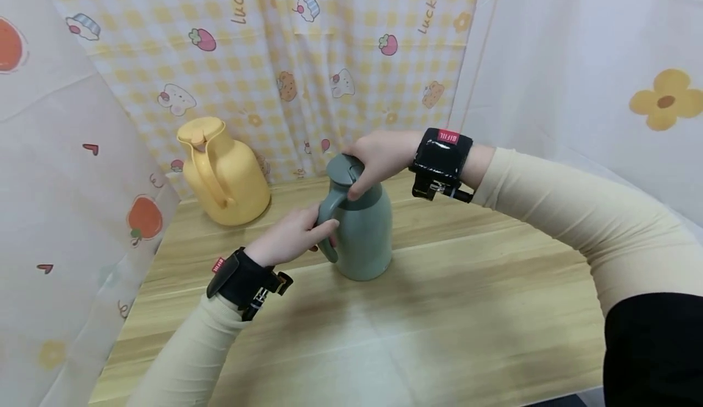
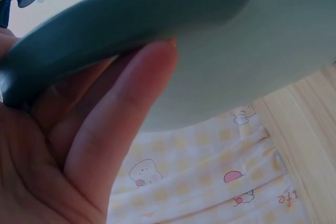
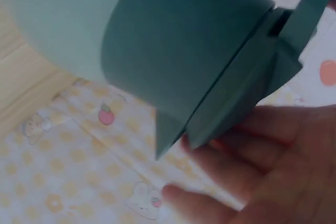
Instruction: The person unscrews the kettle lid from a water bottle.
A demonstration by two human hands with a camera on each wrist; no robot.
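A checked curtain [image 1: 247,47] hangs behind a wooden table [image 1: 472,309], where a yellow jug [image 1: 241,181] stands at the back left. The green jug [image 1: 365,242] stands upright to its right, nearer the middle of the table, its handle [image 1: 328,204] turned toward the left hand [image 1: 291,234]. That hand grips the handle, fingers curled round it. The right hand [image 1: 387,154] reaches over the lid [image 1: 340,168], gripping it from above, with bent fingers at the front edge and the thumb on the handle side.
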